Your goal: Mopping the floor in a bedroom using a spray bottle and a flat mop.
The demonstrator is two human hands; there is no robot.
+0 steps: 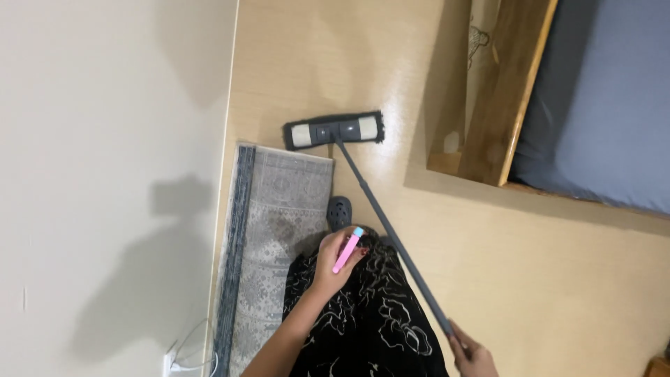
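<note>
My right hand (473,356) grips the lower end of a grey mop handle (391,234) near the frame's bottom edge. The handle runs up and left to a flat mop head (335,130) with a dark fringe, resting on the tan floor just beyond the rug. My left hand (336,260) is closed around a small pink stick-shaped object with a light blue tip (347,250), held over my black patterned dress (370,314). A dark clog on my foot (339,211) shows by the rug's edge.
A grey patterned rug (276,230) with a dark border lies along the cream wall (105,174) on the left. A wooden bed frame (506,98) with a blue-grey mattress (607,105) stands at the upper right. A white cable and socket (183,359) sit low on the wall.
</note>
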